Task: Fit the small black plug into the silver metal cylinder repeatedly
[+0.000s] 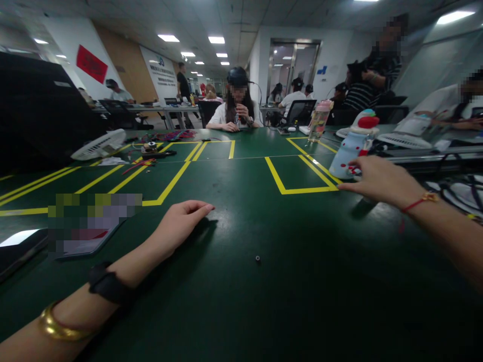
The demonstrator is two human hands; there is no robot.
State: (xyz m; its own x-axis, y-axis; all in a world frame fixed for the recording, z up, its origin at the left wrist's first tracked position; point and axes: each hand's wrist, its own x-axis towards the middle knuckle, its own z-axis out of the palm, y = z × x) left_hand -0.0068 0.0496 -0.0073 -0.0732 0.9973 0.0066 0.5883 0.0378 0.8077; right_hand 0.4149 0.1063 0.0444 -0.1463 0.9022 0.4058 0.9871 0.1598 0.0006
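Snowman bottle (352, 146) base is hidden behind right hand (377, 180).

There is one view only, from a camera worn on the person's head. It looks forward and slightly down along the dark green tabletop (264, 301), which fills the lower half of the picture and runs away toward the far side of the room. The camera sits close to the near edge: both forearms enter from the bottom corners, the left hand (181, 221) near the middle, the right hand (377, 181) farther out on the right. The wide lens bends the edges, so the ceiling lights (168, 37) and the seated people across the room also show. No second view shares this scene.
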